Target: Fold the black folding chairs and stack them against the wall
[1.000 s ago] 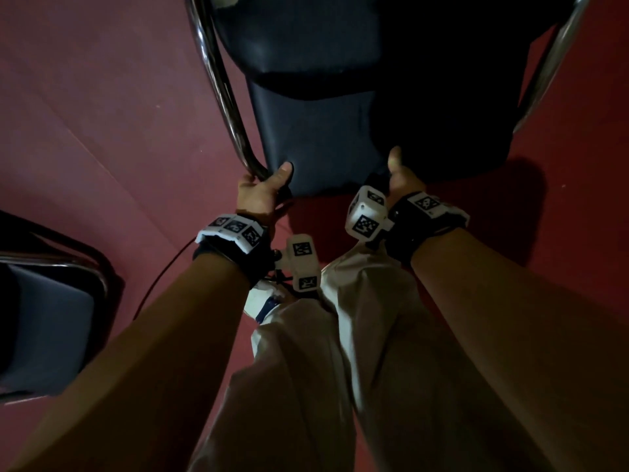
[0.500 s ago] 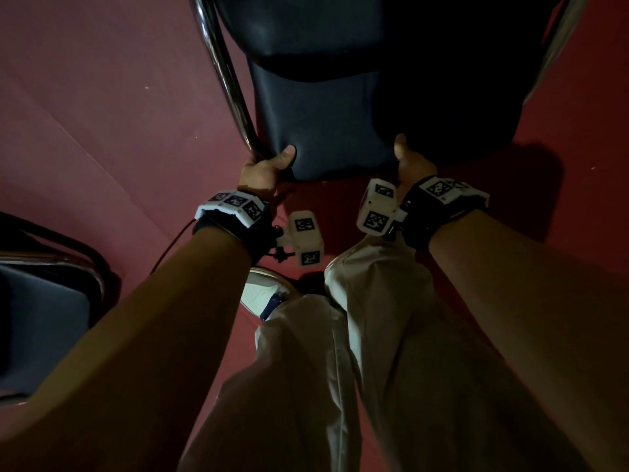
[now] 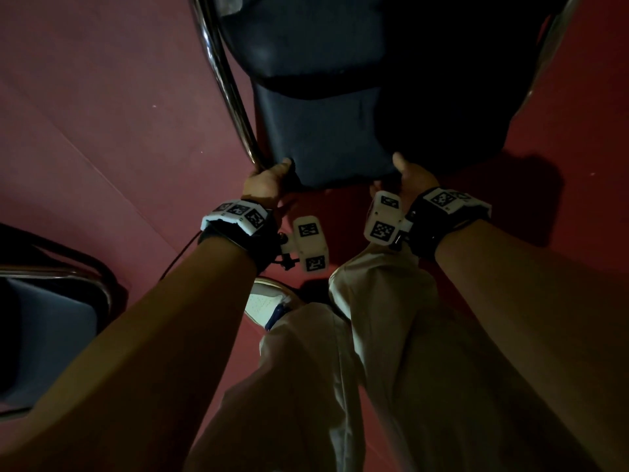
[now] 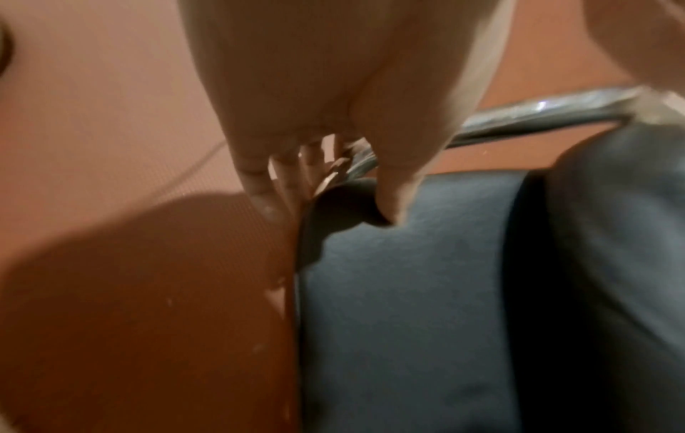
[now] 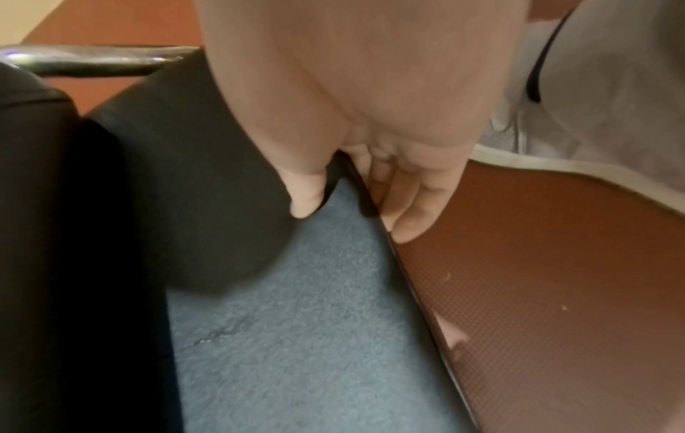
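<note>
Both forearms reach down and forward over the legs. The left hand [image 3: 269, 180] and right hand [image 3: 413, 178] each pinch the near edge of the seat [image 3: 326, 141], thumb on top, fingers [image 5: 407, 211] pressed together beneath. The chair [image 3: 340, 56] stands on the red floor [image 3: 102, 114] just ahead. It probably handles stiff and fairly heavy: padded seat, smooth steel frame [image 3: 224, 83], best gripped at the seat's corners.

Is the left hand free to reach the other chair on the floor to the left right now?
Probably not: the left hand grips the seat edge of the held chair. The second chair sits beside the left forearm, nothing between, once it lets go.
</note>
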`<state>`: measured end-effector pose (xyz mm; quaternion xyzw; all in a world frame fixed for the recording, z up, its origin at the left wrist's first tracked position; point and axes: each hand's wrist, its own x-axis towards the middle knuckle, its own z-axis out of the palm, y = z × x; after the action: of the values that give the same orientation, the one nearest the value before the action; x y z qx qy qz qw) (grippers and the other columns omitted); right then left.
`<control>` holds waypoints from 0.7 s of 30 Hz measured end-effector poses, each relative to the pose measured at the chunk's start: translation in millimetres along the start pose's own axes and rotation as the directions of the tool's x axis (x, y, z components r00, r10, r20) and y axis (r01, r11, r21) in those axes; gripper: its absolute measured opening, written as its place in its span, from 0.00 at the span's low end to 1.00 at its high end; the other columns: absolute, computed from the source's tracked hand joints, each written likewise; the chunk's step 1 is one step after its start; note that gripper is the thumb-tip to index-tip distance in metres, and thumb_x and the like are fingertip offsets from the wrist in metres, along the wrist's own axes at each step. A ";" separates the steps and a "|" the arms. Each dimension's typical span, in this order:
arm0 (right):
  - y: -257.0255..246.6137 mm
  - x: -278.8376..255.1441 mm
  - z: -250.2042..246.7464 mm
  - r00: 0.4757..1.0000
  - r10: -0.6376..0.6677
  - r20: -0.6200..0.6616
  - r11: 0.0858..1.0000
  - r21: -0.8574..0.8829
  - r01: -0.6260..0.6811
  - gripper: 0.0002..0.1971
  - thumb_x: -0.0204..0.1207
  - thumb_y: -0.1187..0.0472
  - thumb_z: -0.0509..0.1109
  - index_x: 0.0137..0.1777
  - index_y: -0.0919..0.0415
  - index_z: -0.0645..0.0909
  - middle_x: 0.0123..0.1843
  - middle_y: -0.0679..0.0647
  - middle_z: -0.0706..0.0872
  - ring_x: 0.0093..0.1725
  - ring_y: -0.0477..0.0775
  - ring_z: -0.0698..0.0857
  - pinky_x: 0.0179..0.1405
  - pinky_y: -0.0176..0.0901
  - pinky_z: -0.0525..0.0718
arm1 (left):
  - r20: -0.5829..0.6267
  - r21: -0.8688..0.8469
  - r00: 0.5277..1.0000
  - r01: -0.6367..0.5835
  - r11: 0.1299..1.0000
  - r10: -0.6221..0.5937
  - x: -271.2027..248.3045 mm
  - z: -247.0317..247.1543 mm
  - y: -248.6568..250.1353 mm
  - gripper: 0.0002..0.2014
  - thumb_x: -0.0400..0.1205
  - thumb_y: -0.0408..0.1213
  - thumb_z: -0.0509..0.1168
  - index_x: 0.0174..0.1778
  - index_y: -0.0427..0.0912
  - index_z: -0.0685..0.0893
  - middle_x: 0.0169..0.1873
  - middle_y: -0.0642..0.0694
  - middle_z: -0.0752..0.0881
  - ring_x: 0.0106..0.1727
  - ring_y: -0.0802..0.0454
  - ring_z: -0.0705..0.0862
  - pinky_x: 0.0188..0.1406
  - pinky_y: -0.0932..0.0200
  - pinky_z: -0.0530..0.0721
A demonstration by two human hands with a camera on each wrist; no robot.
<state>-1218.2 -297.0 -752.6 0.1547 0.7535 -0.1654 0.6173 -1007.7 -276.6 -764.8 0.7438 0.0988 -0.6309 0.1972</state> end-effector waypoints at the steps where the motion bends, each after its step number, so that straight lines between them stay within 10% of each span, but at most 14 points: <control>1: 0.9 -3.0 -1.1 1.000 0.011 0.016 1.000 0.026 -0.011 0.12 0.84 0.51 0.68 0.56 0.60 0.83 0.54 0.57 0.85 0.42 0.54 0.82 0.41 0.49 0.86 | -0.001 0.004 1.000 0.003 1.000 -0.003 -4.2 -1.3 0.7 0.16 0.81 0.39 0.74 0.64 0.42 0.83 0.46 0.47 0.90 0.46 0.48 0.90 0.38 0.55 0.88; 6: -4.3 -40.8 5.4 0.997 0.010 0.076 0.999 0.050 -0.014 0.13 0.86 0.55 0.62 0.53 0.65 0.81 0.39 0.56 0.80 0.36 0.53 0.80 0.38 0.46 0.84 | -0.009 0.025 1.000 0.030 0.999 -0.030 -35.3 -3.6 11.9 0.22 0.81 0.42 0.74 0.70 0.42 0.81 0.49 0.49 0.86 0.52 0.49 0.86 0.45 0.50 0.85; 9: -10.2 -78.5 12.3 0.995 0.007 0.104 0.996 0.083 -0.016 0.21 0.88 0.53 0.60 0.76 0.63 0.71 0.63 0.57 0.81 0.64 0.57 0.82 0.30 0.46 0.87 | -0.021 0.021 1.000 0.022 1.000 -0.021 -67.3 -0.6 23.8 0.20 0.84 0.40 0.70 0.71 0.40 0.80 0.45 0.51 0.81 0.51 0.48 0.84 0.55 0.46 0.84; 12: -17.4 -123.1 17.9 0.993 -0.010 0.116 0.984 0.180 -0.011 0.27 0.87 0.53 0.61 0.83 0.60 0.62 0.81 0.64 0.69 0.78 0.61 0.74 0.59 0.51 0.83 | -0.020 0.035 1.000 -0.013 0.999 0.014 -108.9 -1.9 38.7 0.22 0.84 0.40 0.70 0.74 0.42 0.77 0.46 0.52 0.81 0.49 0.50 0.84 0.56 0.46 0.82; 15: -27.4 -169.9 19.4 0.991 -0.005 0.134 0.979 0.201 -0.023 0.28 0.87 0.53 0.61 0.83 0.61 0.60 0.81 0.63 0.69 0.77 0.62 0.74 0.72 0.54 0.77 | -0.020 0.014 0.999 -0.030 0.999 0.031 -156.5 -12.7 56.6 0.23 0.83 0.41 0.69 0.75 0.44 0.77 0.49 0.52 0.83 0.51 0.50 0.85 0.59 0.46 0.81; 21: -53.3 -291.2 17.4 0.979 -0.052 0.197 0.990 0.136 0.025 0.27 0.86 0.55 0.64 0.82 0.61 0.64 0.72 0.66 0.76 0.64 0.63 0.83 0.55 0.54 0.87 | -0.045 -0.038 0.995 -0.087 0.996 0.085 -284.8 -42.3 104.2 0.12 0.85 0.41 0.67 0.64 0.44 0.80 0.61 0.45 0.83 0.61 0.46 0.84 0.67 0.42 0.78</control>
<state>-1170.9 -360.9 -466.9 0.1633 0.6778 -0.2419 0.6748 -981.0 -323.9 -463.5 0.7567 0.0837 -0.6035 0.2368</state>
